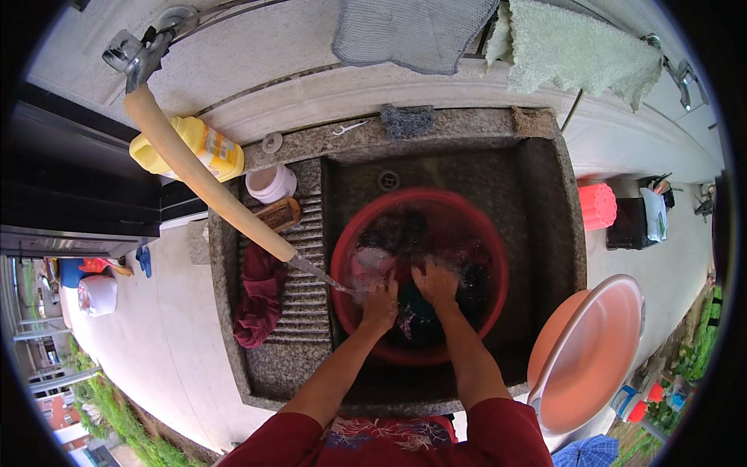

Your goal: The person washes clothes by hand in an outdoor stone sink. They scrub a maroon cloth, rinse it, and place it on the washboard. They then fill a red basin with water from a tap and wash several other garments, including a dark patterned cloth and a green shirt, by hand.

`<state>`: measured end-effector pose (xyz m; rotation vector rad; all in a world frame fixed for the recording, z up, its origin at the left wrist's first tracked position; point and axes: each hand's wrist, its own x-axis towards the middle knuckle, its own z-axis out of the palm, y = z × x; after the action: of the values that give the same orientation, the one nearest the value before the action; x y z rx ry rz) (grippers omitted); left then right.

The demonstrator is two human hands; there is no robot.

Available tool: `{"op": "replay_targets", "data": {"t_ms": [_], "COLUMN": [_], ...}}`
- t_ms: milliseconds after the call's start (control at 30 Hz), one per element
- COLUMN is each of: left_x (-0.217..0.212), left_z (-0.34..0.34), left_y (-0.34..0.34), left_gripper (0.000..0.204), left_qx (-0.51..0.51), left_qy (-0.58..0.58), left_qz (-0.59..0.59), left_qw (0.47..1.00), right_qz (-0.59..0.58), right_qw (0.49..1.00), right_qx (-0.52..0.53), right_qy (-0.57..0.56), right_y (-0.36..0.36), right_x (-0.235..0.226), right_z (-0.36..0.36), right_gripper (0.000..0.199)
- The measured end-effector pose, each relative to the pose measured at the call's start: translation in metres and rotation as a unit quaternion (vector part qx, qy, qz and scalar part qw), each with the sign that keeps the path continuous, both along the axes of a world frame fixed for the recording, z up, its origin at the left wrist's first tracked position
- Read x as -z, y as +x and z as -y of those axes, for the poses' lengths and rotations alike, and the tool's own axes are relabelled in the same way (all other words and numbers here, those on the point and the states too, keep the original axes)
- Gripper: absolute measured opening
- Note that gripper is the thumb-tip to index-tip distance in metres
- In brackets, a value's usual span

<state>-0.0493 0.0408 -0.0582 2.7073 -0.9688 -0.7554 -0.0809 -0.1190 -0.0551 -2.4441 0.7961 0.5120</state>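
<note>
Left hand [380, 305] and right hand [436, 282] dip apart inside the red basin [503, 288], down in its dark laundry [393, 229]; whether either grips, can't tell! Bare stone sink [537, 233] opens right of the basin, a ribbed washboard [305, 311] crowds its left rim, and a hose [218, 191] pours over that edge.

Plastic basin [500, 276], rough stone sink [538, 233]

Wet dk clothes [398, 227] + pinkish pc [372, 261] at L, bunched in rnd red basin [502, 282].
</note>
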Motion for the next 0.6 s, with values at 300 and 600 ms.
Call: {"op": "replay_targets", "data": {"t_ms": [300, 600], "left_x": [-0.029, -0.051], "left_z": [-0.022, -0.037], "left_y": [-0.028, -0.032], "left_gripper": [0.078, 0.096], "left_qx": [-0.033, -0.150], "left_qy": [-0.167, -0.329], "left_qz": [0.021, 0.089], "left_qw": [0.985, 0.928], "right_qz": [-0.162, 0.106], "right_qw": [0.987, 0.971], "right_qx": [-0.011, -0.209], "right_qy": [-0.016, -0.034], "right_y": [0.102, 0.026], "right_x": [-0.030, -0.039], "right_z": [0.021, -0.038], "right_gripper": [0.054, 0.024]}}
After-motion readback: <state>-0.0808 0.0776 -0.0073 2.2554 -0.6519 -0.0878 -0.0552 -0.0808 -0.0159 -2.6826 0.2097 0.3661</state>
